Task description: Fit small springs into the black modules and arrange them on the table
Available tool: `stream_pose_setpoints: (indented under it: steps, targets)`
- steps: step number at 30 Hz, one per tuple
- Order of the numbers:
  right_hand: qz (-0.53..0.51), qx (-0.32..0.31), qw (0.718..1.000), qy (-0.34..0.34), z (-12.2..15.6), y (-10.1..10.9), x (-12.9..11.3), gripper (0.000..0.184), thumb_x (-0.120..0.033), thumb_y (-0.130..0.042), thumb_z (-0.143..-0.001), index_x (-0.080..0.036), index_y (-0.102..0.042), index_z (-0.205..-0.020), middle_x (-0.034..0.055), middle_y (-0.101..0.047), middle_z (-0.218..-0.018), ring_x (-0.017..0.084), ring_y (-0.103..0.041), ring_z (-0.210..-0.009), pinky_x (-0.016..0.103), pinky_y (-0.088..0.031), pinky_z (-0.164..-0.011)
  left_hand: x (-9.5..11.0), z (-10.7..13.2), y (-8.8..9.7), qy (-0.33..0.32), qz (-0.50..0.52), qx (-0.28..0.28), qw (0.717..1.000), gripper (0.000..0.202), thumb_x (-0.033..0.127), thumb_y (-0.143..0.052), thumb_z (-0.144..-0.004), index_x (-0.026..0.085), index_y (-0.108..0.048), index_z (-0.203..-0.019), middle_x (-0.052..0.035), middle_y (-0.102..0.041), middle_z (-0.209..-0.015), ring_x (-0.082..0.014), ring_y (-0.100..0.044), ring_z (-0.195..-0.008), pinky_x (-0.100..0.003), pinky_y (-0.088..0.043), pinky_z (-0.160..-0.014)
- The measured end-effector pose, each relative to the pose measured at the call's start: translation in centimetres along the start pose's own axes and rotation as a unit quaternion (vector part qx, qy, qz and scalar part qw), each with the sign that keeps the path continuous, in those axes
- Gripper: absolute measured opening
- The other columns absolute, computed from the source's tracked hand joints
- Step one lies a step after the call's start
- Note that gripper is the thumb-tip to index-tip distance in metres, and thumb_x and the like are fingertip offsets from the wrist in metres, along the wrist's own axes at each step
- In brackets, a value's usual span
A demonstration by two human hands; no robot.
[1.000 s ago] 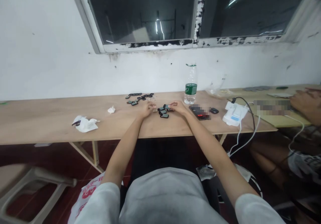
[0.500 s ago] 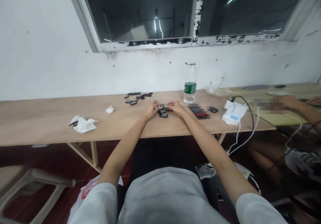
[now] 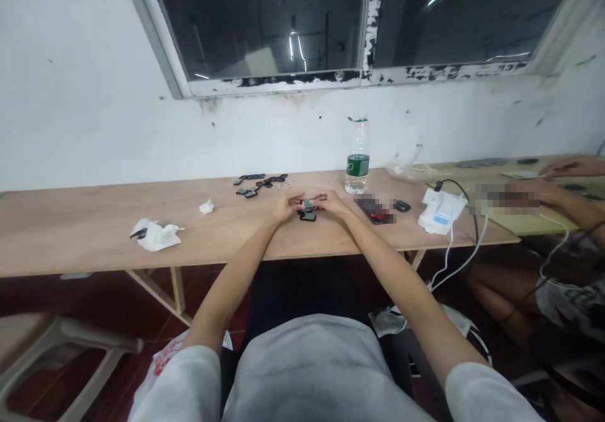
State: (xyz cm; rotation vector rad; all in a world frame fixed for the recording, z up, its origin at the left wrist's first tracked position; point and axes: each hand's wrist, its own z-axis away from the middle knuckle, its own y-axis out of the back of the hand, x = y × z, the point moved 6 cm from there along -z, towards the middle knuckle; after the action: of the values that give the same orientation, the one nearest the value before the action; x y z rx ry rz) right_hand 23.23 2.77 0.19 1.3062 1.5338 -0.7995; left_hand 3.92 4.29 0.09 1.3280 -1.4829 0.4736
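Note:
Between my two hands is a small flat grey-green piece with a dark edge (image 3: 308, 203); its exact kind is too small to make out. My left hand (image 3: 286, 207) pinches at its left side, and my right hand (image 3: 329, 201) has its fingers closed on the right side. Just below the fingers, a similar black-rimmed piece (image 3: 309, 217) lies on the wooden table (image 3: 246, 236). Farther back and to the left rests a loose group of the same dark pieces (image 3: 250, 191), with tiny pale bits (image 3: 283, 184) beside them.
A water bottle (image 3: 357, 173) stands behind my right hand. To the right lie a phone (image 3: 372, 209), a black mouse-like object (image 3: 401, 205) and a white power strip (image 3: 440, 211) with cables. Crumpled tissues (image 3: 161, 236) are at left. Another person's hand (image 3: 574, 165) is at far right.
The grey-green piece has shifted slightly down and left between my fingers, and my hands have barely moved. At far right, the other person's hand has risen and moved left.

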Motion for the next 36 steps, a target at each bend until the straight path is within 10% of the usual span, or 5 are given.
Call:
stream_pose_setpoints:
  steps: [9,15,29,36]
  targets:
    - [0.009,-0.020,1.000,-0.001,0.2,-0.8,-0.4,0.046,-0.045,-0.098,-0.056,-0.016,-0.076,-0.085,0.0067,-0.078,-0.079,0.020,-0.070,-0.072,0.029,-0.056,-0.067,-1.0,-0.5,0.0,0.026,0.004,-0.006,1.000,0.065,0.027,-0.096,-0.063,0.014,-0.075,-0.124,-0.0141,-0.080,-0.107,-0.0302,-0.077,-0.098,-0.048,-0.062,-0.094]
    - [0.075,0.059,0.995,-0.014,0.2,1.7,-0.9,0.027,-0.041,-0.083,-0.068,-0.017,-0.072,-0.077,0.0017,-0.071,-0.067,0.016,-0.060,-0.061,0.026,-0.049,-0.058,0.7,-0.1,1.8,-0.012,-0.093,0.071,0.993,0.042,0.047,-0.079,-0.086,0.017,-0.078,-0.115,-0.0148,-0.078,-0.122,-0.0326,-0.073,-0.113,-0.045,-0.060,-0.096]
    - [0.262,0.071,0.962,0.000,1.1,3.3,-0.9,0.014,-0.029,-0.075,-0.066,-0.018,-0.069,-0.060,0.0036,-0.069,-0.062,0.020,-0.062,-0.067,0.029,-0.050,-0.066,-0.1,0.8,4.6,0.060,-0.236,0.109,0.964,0.008,0.022,-0.072,-0.083,0.016,-0.078,-0.082,-0.0105,-0.080,-0.092,-0.0280,-0.072,-0.090,-0.043,-0.059,-0.090]
    - [0.229,-0.077,0.965,0.098,1.9,-0.4,-3.1,0.031,-0.050,-0.079,-0.074,-0.020,-0.076,-0.067,0.0038,-0.074,-0.073,0.020,-0.064,-0.072,0.030,-0.051,-0.072,-1.3,0.8,4.8,0.062,-0.228,0.063,0.970,0.025,0.038,-0.082,-0.080,0.016,-0.080,-0.091,-0.0116,-0.081,-0.095,-0.0292,-0.073,-0.090,-0.040,-0.059,-0.085]
